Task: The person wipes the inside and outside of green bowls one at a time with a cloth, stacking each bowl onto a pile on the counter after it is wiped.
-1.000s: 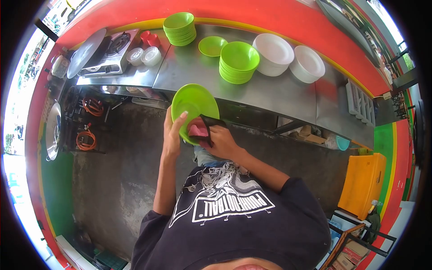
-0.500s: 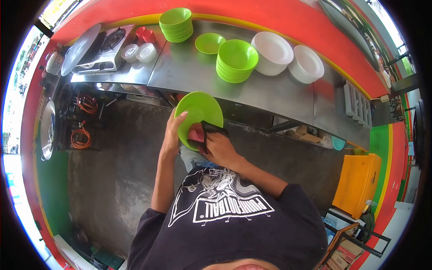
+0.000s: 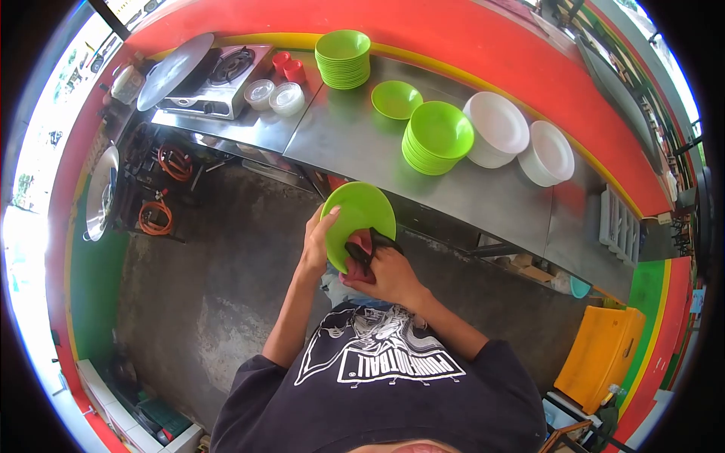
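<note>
A green bowl is held tilted in front of my body by my left hand, whose thumb lies over its rim. My right hand is closed on a pink and black cloth, which touches the lower right part of the bowl. Beyond my hands, on the steel counter, a tall stack of green bowls stands beside a single green bowl. Another green stack is farther back.
White bowls in two stacks stand right of the green ones on the steel counter. A gas stove, lidded clear containers and red cups are at the left. An orange box is at the lower right.
The view has shifted, so the counter and its bowls appear farther right and lower. The cloth in my right hand has moved toward the bowl's lower edge.
</note>
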Available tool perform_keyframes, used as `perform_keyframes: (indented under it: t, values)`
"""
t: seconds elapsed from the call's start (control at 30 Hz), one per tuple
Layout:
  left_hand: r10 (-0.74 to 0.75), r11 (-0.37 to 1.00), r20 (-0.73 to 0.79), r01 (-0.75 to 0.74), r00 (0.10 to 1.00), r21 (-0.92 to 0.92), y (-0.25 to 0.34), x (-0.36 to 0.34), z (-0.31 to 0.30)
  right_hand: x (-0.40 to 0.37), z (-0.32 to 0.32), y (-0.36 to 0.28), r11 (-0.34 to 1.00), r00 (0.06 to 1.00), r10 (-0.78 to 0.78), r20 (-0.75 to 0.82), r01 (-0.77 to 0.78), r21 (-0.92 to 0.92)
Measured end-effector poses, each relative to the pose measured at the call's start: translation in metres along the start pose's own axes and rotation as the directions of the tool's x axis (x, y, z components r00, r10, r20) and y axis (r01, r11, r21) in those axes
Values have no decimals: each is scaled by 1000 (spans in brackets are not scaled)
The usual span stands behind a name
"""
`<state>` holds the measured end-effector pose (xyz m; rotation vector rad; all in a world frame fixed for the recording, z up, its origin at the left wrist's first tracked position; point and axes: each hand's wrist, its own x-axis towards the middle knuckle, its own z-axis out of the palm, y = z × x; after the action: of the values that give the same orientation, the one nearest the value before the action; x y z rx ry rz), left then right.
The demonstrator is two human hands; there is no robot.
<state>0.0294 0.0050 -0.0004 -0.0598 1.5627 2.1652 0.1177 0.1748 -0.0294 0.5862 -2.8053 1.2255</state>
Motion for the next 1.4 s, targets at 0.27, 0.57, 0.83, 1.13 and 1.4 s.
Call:
perform_keyframes:
  t: [0.27, 0.57, 0.83, 1.13, 1.4]
  values:
    - [67, 982, -16, -64, 998, 176, -16, 12, 13, 23, -7, 3, 934, 984, 57, 166, -112, 341]
    - [99, 981, -49, -89, 994, 174, 10, 9, 16, 11, -23, -2, 998, 999, -43, -28, 44, 42]
    - [31, 993, -20, -28, 999, 111, -15, 8, 36, -7, -15, 4, 960, 999, -12, 47, -2, 279]
    - [76, 990, 25, -78, 997, 113, -19, 19, 41, 0, -19, 16, 982, 990, -128, -62, 135, 131]
    - [28, 999, 63, -31, 998, 42, 2, 16, 34, -16, -24, 16, 982, 984, -166, -68, 171, 77]
